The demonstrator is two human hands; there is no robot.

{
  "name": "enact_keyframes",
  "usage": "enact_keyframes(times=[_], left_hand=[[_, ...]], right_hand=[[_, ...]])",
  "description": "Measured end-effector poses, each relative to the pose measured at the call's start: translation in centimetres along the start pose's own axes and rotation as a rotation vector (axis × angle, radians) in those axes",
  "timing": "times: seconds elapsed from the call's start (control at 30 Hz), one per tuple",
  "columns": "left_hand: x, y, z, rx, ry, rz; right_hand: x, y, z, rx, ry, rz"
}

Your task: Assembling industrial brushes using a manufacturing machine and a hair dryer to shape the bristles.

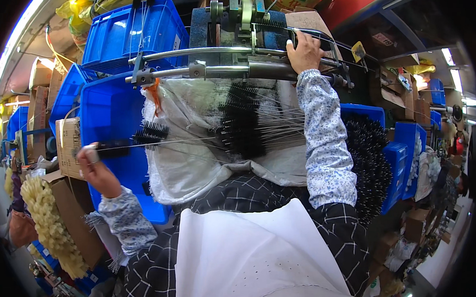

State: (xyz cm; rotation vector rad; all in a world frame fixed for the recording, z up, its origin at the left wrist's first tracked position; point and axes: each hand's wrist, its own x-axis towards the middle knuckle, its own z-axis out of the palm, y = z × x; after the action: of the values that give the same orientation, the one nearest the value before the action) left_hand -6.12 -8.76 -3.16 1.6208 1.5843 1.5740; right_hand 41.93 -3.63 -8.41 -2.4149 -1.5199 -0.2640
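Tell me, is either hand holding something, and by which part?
The left hand holds a thin wire near its left end. Whether the right hand grips anything cannot be told.

The brushes (pixel 243 125) are black, the sleeves (pixel 328 139) white with a blue floral print, the trousers (pixel 247 188) black with white grid lines, the apron (pixel 260 250) white, the bins (pixel 104 108) blue.
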Motion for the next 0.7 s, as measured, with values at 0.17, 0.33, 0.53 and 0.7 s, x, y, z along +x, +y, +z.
enact_keyframes(times=[0.17,0.33,0.53,0.7], left_hand=[[3.6,2.8,-1.7,-0.479,0.194,-0.025],[4.3,3.2,-3.1,-0.621,0.341,-0.041],[3.3,3.4,-2.4,-0.732,0.306,-0.139],[2.6,4.0,1.8,-0.778,0.239,-0.117]], right_hand=[[0.1,-1.2,1.3,0.199,0.040,-0.003],[0.0,-2.7,1.0,0.184,0.022,0.004],[-0.2,-5.7,1.2,0.190,0.025,-0.006],[-0.3,-8.8,1.7,0.091,0.031,-0.021]])
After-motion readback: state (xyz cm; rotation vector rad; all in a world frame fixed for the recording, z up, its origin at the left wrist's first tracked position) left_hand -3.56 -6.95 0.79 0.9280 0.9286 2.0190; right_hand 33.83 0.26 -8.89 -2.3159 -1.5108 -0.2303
